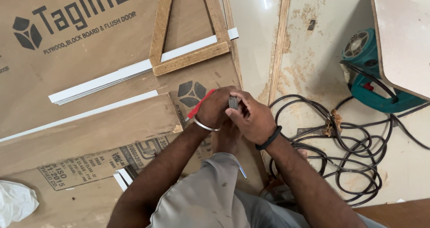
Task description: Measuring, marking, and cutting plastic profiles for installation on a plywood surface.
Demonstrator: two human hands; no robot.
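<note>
— Both hands meet just above my raised knee. Left hand [214, 108] is curled around a red-handled tool [200, 104], which juts out to the left; right hand [251, 116] pinches a small grey metal piece [233, 102] between thumb and fingers, pressed against the left hand.

— Where are they in the scene?

— Over the near right edge of the brown plywood sheet [89, 44], I'd say. Far from me a wooden triangle frame [188, 60] lies across white laminate strips [107, 80].

— And on the right?

— A tangled black power cable [340, 143] on the dusty floor, running to a teal power tool [371, 75] partly under a pale board [403, 35]. White crumpled cloth [15, 201] lies near left.
</note>
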